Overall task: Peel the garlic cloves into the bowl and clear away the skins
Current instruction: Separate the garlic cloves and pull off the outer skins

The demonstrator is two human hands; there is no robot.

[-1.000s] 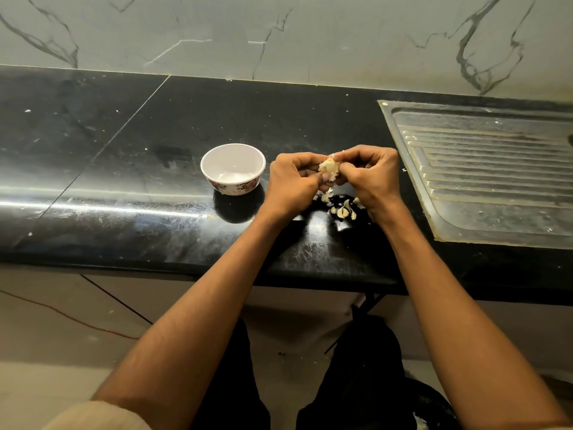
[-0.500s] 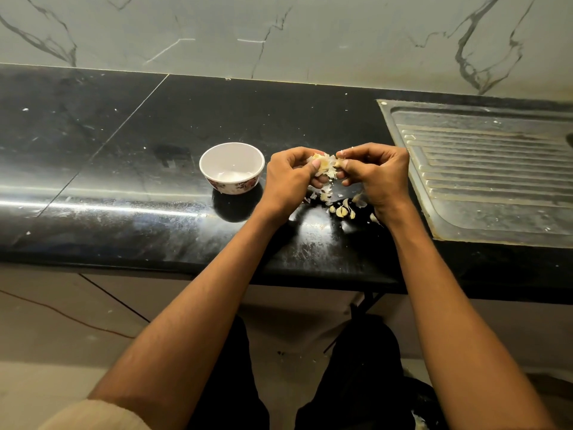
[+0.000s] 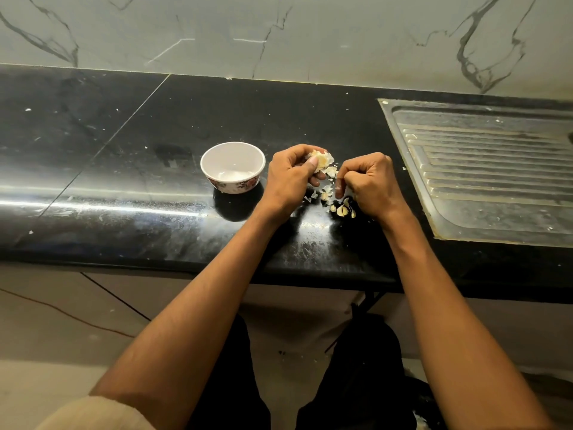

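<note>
My left hand (image 3: 291,175) grips a piece of garlic (image 3: 321,159) with loose papery skin hanging off it, just right of the bowl. The white bowl (image 3: 233,167) with a flowered outside stands on the black counter and looks empty. My right hand (image 3: 367,181) is lower, near the counter, its fingers curled; whether it pinches a bit of skin is hidden. Loose cloves (image 3: 342,209) lie under its wrist, and skin flakes (image 3: 325,192) are scattered between both hands.
A steel sink drainboard (image 3: 483,169) is set into the counter at the right. The black counter (image 3: 124,156) stretches left of the bowl, with a marble wall behind. The counter's front edge runs just below my wrists.
My hands have parted. The right hand let go of the garlic and dropped toward the counter, while the left hand kept the garlic. More skin flakes lie between them.
</note>
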